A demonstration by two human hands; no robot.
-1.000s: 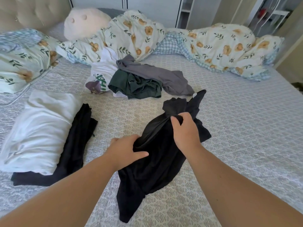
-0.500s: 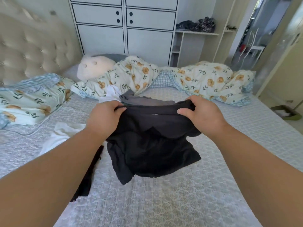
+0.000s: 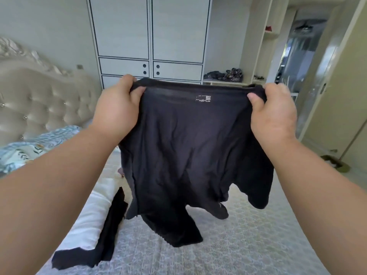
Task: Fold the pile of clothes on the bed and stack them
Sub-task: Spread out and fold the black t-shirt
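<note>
Pinching the black shirt's top edge, left hand at 10 o'clock, right hand at 2; fingers curled tight; small white printed label unreadable.

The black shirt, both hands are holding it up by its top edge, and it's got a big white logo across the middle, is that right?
Not quite. The head view shows both hands, left and right, holding the black shirt up by its top edge, but there is no big logo across the middle: only a small white printed label just under the top edge.
</note>
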